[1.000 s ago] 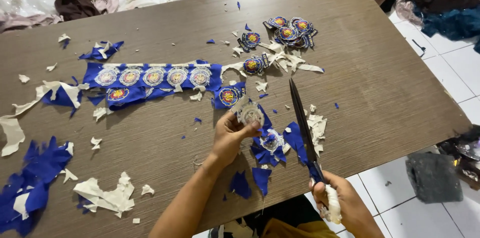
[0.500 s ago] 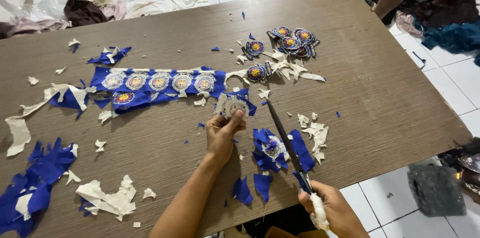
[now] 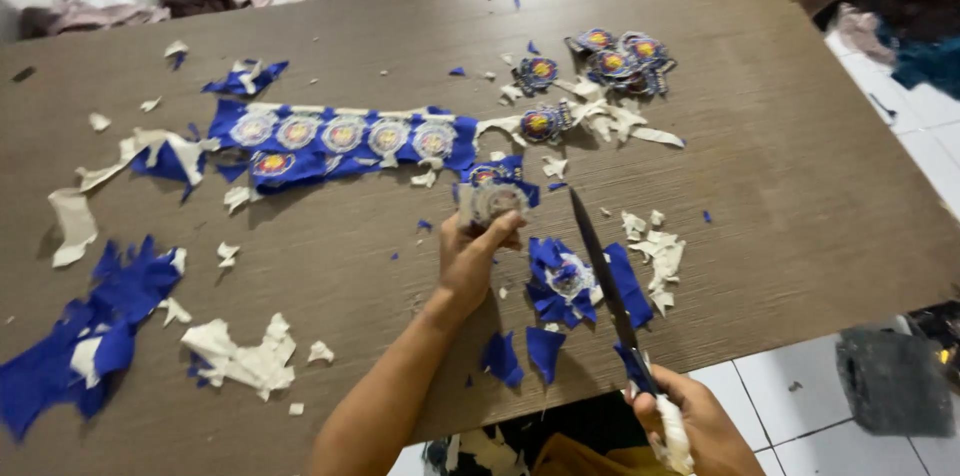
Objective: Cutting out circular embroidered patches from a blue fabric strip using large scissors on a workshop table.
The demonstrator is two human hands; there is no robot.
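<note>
My left hand (image 3: 474, 258) holds a round cut-out embroidered patch (image 3: 494, 202) by its edge, just above the brown table (image 3: 800, 186). My right hand (image 3: 692, 426) grips the wrapped handles of long black scissors (image 3: 604, 277), blades closed and pointing up toward the patch. Under the blades lies a blue fabric piece with one round patch (image 3: 574, 280) on it. A long blue strip with several round patches (image 3: 340, 143) lies to the upper left. A pile of cut-out patches (image 3: 615, 58) sits further back.
White backing scraps (image 3: 236, 356) and blue fabric offcuts (image 3: 90, 331) litter the table's left side and front. More white scraps (image 3: 655, 251) lie right of the scissors. Clothes are heaped on the tiled floor beyond the table; a dark cloth (image 3: 892, 379) lies at lower right.
My left hand has carried the round patch up and to the left, away from the scissors. The scissors have stayed in my right hand, tilted a bit more upright.
</note>
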